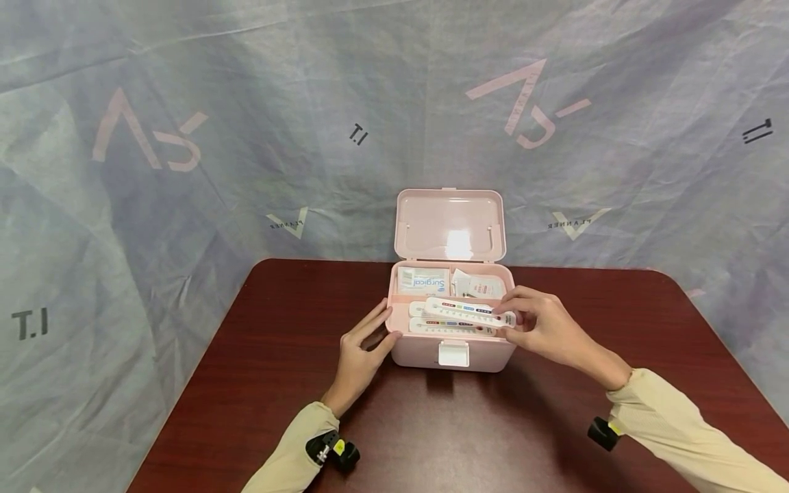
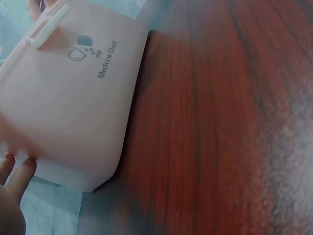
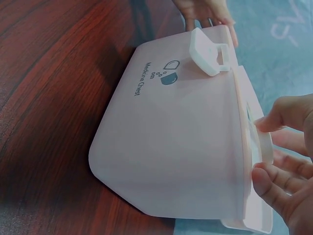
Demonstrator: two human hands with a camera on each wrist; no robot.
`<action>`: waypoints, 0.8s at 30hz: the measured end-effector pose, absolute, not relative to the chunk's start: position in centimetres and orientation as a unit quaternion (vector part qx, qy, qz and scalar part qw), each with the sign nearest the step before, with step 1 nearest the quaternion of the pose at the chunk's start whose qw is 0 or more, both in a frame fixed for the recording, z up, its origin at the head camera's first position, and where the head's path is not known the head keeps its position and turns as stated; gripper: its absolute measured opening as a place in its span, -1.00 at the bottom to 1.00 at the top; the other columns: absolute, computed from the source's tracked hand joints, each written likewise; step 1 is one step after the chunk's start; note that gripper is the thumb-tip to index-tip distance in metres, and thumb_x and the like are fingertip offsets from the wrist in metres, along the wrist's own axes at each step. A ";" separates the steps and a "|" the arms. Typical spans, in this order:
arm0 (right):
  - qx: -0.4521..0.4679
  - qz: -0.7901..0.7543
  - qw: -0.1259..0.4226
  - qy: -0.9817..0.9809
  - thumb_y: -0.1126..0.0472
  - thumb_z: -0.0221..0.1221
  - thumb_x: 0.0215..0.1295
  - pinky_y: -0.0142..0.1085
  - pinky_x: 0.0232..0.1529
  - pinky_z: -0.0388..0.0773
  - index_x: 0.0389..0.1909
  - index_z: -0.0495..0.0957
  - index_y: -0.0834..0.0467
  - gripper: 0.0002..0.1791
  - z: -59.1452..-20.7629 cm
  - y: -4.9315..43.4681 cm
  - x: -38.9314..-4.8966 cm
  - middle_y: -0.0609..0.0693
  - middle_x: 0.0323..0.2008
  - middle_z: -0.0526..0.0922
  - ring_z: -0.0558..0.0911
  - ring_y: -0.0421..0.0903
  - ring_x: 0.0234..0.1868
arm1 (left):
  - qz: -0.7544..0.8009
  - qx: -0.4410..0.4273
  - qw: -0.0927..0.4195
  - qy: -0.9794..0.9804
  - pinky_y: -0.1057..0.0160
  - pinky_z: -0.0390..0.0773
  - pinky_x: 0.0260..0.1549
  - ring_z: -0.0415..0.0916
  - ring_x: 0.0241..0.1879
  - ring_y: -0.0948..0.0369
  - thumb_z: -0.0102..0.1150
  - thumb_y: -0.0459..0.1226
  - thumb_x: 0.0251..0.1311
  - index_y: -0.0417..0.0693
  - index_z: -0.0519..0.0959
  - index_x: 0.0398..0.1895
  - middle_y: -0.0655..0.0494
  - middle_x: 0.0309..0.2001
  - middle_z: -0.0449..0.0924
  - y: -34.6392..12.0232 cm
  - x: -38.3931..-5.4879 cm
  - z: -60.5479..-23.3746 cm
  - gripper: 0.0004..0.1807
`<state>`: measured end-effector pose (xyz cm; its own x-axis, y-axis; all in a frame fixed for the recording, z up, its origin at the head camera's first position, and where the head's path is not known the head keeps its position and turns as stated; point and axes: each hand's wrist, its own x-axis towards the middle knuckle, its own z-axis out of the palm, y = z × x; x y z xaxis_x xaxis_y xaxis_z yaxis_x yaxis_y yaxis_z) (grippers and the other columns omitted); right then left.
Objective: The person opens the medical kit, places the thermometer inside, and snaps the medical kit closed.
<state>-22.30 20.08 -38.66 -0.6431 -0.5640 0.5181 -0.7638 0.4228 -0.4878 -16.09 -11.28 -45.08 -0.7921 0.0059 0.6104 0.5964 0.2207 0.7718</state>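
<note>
A pink medicine chest (image 1: 413, 352) stands on the table with its lid (image 1: 431, 226) raised. My right hand (image 1: 545, 325) is at its right end, pinching the end of a white thermometer (image 1: 459, 308) with coloured marks. This thermometer lies tilted over the front compartment. Beneath it is another white thermometer (image 1: 444, 327), with a further white piece (image 1: 416, 309) partly covered behind. At the left end, my left hand (image 1: 357, 363) touches the rim and side with extended fingers and thumb. In the right wrist view, thumb and fingertips meet the white thermometer (image 3: 264, 142) just above the rim.
Behind the front compartment lie a packet marked Surgical (image 1: 424, 281) and white packets (image 1: 477, 284) on the right. The white latch (image 1: 453, 354) hangs at the front. A grey printed cloth (image 1: 345, 82) hangs behind the dark red table (image 1: 296, 308).
</note>
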 end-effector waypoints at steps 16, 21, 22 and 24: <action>0.395 0.358 0.128 -0.837 0.46 0.35 -0.22 -0.44 -0.66 0.39 -0.36 0.69 0.14 -0.70 -38.4 19.9 -22.5 -0.07 -0.32 0.58 0.47 -0.17 -0.58 | -0.619 -0.206 0.249 -0.716 0.01 0.54 -0.09 0.39 0.16 -0.15 0.28 -0.50 0.08 -0.49 0.47 0.09 -0.34 0.20 0.37 -11.2 -16.3 -45.5 -0.53; 0.403 0.357 0.122 -0.834 0.47 0.33 -0.20 -0.39 -0.67 0.41 -0.36 0.69 0.16 -0.71 -38.2 19.5 -22.5 -0.06 -0.32 0.58 0.47 -0.16 -0.59 | -0.619 -0.203 0.246 -0.718 -0.01 0.53 -0.09 0.38 0.16 -0.15 0.27 -0.51 0.08 -0.50 0.47 0.09 -0.34 0.21 0.37 -11.2 -16.3 -45.4 -0.54; 0.404 0.356 0.120 -0.834 0.47 0.32 -0.20 -0.38 -0.68 0.41 -0.36 0.69 0.15 -0.71 -38.2 19.5 -22.5 -0.06 -0.32 0.58 0.47 -0.16 -0.59 | -0.619 -0.202 0.245 -0.718 -0.02 0.53 -0.09 0.38 0.16 -0.15 0.27 -0.51 0.08 -0.50 0.47 0.09 -0.33 0.21 0.37 -11.2 -16.3 -45.4 -0.54; 0.406 0.353 0.119 -0.834 0.47 0.31 -0.19 -0.38 -0.68 0.41 -0.37 0.69 0.15 -0.72 -38.2 19.4 -22.5 -0.07 -0.32 0.58 0.47 -0.17 -0.60 | -0.619 -0.201 0.245 -0.719 -0.05 0.52 -0.10 0.38 0.16 -0.15 0.27 -0.52 0.08 -0.50 0.47 0.09 -0.33 0.21 0.37 -11.2 -16.3 -45.3 -0.54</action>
